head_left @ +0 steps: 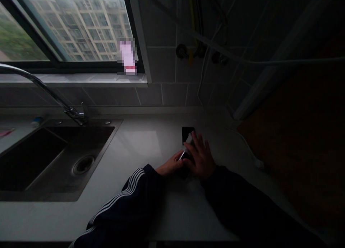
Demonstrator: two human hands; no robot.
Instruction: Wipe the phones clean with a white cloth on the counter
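And there's the right hand [201,156], fingers fanned wide and laid across a black smartphone [188,134], seemingly pressing it down rather than clasping it. The left hand [169,163] is much narrower, its fingertips [180,156] right at the phone's near edge beside a thin silvery glint. From here, I can't tell whether they're pinching anything. A pale sliver [189,138] sits on the phone's face, perhaps a strip of film, but it's too small to say.

That phone looks like a light, stiff slab, though likely slick and fragile at the corners. I'd take it by the long edges and keep it flat. It's lying on a pale countertop [151,147], just right of a stainless steel sink [115,125], with its round drain [83,164] in plain view. Above the sink, a gooseneck faucet [40,81] arcs over from the back. The left sleeve [121,194] is dark with white stripes — tracksuit style — and the right sleeve [237,201] is dark too. Further out there's a white cable [250,151] along the counter, tiled wall [161,95] behind, and a window sill [72,79] holding something pink, blurred beyond naming [127,57].
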